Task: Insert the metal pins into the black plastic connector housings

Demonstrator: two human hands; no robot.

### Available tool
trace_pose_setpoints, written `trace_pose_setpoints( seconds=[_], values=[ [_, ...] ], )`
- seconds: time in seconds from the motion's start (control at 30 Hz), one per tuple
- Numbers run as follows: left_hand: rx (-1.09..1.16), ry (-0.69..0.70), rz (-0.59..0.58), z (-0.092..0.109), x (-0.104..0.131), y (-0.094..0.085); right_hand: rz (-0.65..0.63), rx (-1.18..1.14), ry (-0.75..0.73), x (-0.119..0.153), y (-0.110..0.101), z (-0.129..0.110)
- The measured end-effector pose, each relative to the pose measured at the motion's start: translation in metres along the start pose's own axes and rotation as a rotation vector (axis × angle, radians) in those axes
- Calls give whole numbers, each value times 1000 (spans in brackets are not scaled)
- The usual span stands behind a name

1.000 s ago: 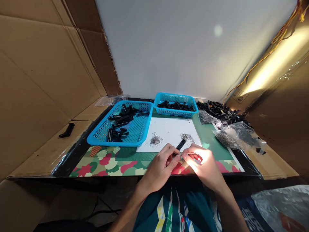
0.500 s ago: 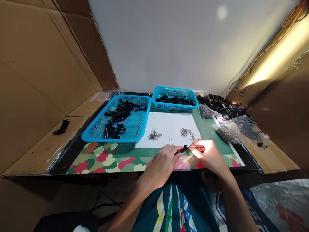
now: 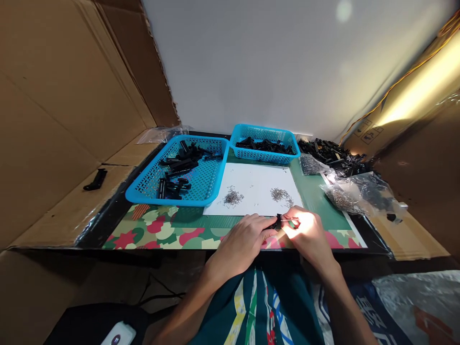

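Note:
My left hand is closed on a small black plastic part near the front edge of the table. Pinched in my right hand is a thin reddish tool, its narrow end directed at the part. Fingers hide most of both pieces, and I cannot tell whether the tool touches the part. Just beyond my hands lies a white sheet bearing two heaps of tiny metal pieces, a left heap and a right heap.
A large blue basket with black parts stands at the left, a smaller blue basket behind the sheet. To the right are a pile of black parts and clear bags. One black part lies far left on cardboard.
The view has shifted slightly. The black part now stands more upright at my left fingertips, and my right hand with the tool has come a little closer to it.

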State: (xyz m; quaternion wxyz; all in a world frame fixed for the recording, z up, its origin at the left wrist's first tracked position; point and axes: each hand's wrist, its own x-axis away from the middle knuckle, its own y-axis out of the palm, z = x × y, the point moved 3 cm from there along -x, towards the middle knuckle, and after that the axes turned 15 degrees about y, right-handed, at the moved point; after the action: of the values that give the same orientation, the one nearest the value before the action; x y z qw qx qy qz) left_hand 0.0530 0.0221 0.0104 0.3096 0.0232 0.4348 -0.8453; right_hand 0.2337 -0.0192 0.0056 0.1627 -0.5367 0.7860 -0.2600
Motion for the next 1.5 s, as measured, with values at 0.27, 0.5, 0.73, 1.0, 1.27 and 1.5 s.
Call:
trace_pose_setpoints(
  seconds=[0.27,0.5,0.73,1.0,1.27,1.5],
  values=[
    [-53,-19,-15,3,-2,-2,-63,166,-97,-3,-7,-10],
    [-24,-24,6,3,0,-2,-79,188,-73,-3,-22,-9],
    [-50,-4,-21,4,0,-3,-15,128,0,-9,-11,-8],
    [-86,5,-18,4,0,-2,-38,217,-58,-11,-5,-12],
    [-93,5,-11,6,-1,-3,8,165,-44,0,-7,-7],
    [-60,15,15,2,-1,0,57,108,-117,1,1,-1]
  ],
)
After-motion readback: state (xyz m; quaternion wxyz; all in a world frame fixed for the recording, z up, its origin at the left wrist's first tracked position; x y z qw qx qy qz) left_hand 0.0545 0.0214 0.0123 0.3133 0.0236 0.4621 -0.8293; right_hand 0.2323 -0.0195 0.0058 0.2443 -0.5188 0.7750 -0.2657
